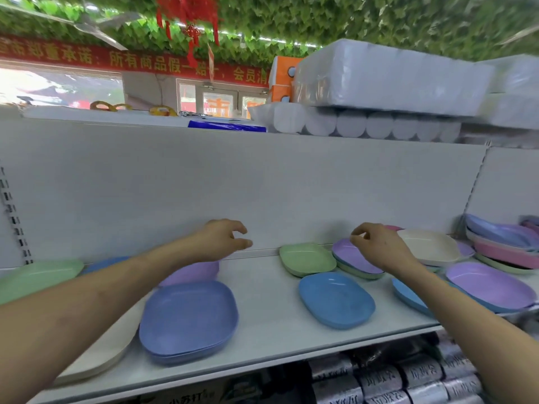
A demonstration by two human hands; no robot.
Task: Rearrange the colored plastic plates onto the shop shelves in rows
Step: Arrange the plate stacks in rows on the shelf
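Observation:
Coloured plastic plates lie on a white shop shelf [262, 330]. At the left are a green plate [35, 277], a cream plate [108, 348], a periwinkle stack [189, 319] and a lilac plate [192, 272]. My left hand [224, 239] hovers over the lilac plate with loosely curled fingers and holds nothing. A green plate [306, 258], a blue plate [335, 298] and a lilac plate on a green one [350, 256] lie in the middle. My right hand [379, 243] hovers above that lilac plate, fingers curled, empty. A cream plate [431, 246] and a lilac-on-blue pair [490, 284] lie further right.
A stack of blue, pink and green plates [504, 243] stands at the far right. Packs of white paper rolls [379, 91] sit on top of the shelf unit. The lower shelf holds silver-wrapped packs [408, 380]. The white back panel [233, 185] rises behind the plates.

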